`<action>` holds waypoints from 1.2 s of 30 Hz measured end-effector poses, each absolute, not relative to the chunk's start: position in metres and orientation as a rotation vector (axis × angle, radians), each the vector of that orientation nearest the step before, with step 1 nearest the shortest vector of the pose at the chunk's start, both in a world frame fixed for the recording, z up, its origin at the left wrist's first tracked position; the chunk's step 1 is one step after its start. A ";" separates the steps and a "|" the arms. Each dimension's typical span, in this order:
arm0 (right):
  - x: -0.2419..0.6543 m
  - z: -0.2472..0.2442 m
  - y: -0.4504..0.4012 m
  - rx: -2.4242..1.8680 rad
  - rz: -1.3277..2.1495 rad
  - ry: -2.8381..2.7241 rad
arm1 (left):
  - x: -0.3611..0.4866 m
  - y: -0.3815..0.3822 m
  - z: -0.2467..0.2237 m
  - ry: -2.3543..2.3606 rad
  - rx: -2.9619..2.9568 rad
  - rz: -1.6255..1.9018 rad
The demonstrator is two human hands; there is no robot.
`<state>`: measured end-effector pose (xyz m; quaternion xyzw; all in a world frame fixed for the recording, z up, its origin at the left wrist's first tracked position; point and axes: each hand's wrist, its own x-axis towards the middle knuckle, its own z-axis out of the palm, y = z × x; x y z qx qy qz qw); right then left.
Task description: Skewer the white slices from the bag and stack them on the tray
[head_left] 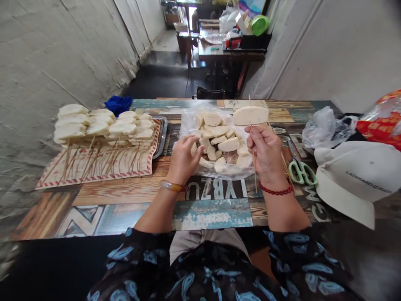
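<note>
My right hand (pixel 265 148) is closed on a thin wooden skewer (pixel 255 173). One pale oval slice (pixel 251 116) is threaded on the skewer above my fingers. My left hand (pixel 186 156), fingers apart, is at the left edge of a clear plastic bag (pixel 216 169) spread on the table. Many loose pale slices (pixel 228 144) lie on the bag; whether my left fingertips touch one, I cannot tell. To the left, skewered slices (pixel 100 125) are piled in rows, their sticks pointing towards me, over striped paper (pixel 144 165) on a metal tray (pixel 163 136).
Green-handled scissors (pixel 302 172) lie right of my right hand, beside more skewers. A white cap (pixel 360 179), a crumpled clear bag (pixel 326 127) and a red package (pixel 382 125) sit at the right. A blue cloth (pixel 118 105) is behind the tray.
</note>
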<state>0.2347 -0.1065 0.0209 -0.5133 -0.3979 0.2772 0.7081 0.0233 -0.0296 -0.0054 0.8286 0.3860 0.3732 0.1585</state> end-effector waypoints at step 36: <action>0.234 0.019 -0.105 -1.017 0.848 -1.036 | 0.044 -0.011 -0.006 0.761 0.822 1.070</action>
